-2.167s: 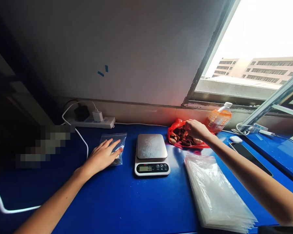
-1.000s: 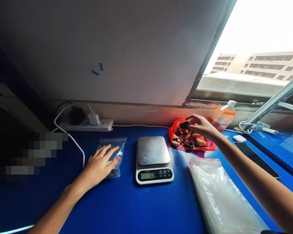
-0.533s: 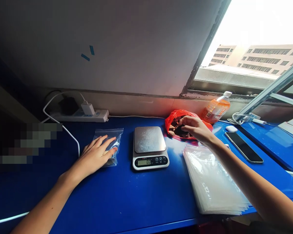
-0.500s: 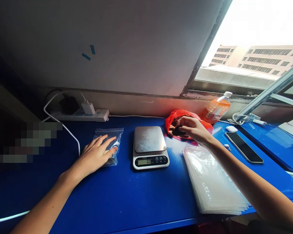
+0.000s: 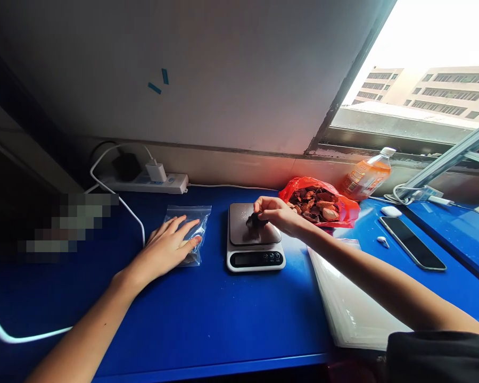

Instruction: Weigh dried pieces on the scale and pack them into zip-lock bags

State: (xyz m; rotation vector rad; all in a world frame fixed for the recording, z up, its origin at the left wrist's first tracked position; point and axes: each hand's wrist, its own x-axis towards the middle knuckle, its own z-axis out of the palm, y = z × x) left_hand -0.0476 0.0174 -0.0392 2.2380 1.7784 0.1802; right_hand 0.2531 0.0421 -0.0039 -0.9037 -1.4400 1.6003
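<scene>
My left hand (image 5: 170, 242) lies spread and flat on a clear zip bag (image 5: 201, 218), whose contents are mostly hidden under the palm. Over the steel plate of a white digital scale (image 5: 256, 260), my right hand (image 5: 277, 213) pinches a dark, dried-looking piece (image 5: 257, 221). I cannot tell whether the piece touches the plate. The scale's display looks dark. Behind and to the right of the scale, a red plastic bag (image 5: 349, 211) stands open, full of brown dried pieces (image 5: 313, 202).
A stack of clear plastic bags (image 5: 343, 308) lies under my right forearm. Farther right are a phone (image 5: 413, 243), a white earbud (image 5: 382, 242) and its case (image 5: 391, 211). An orange drink bottle (image 5: 368, 174) leans behind. A power strip (image 5: 175, 183) with a white cable sits back left.
My right hand has come left out of the red bag with a dark piece and is now over the scale. The display showed 0.0 before. My left hand stays on the zip bag.
</scene>
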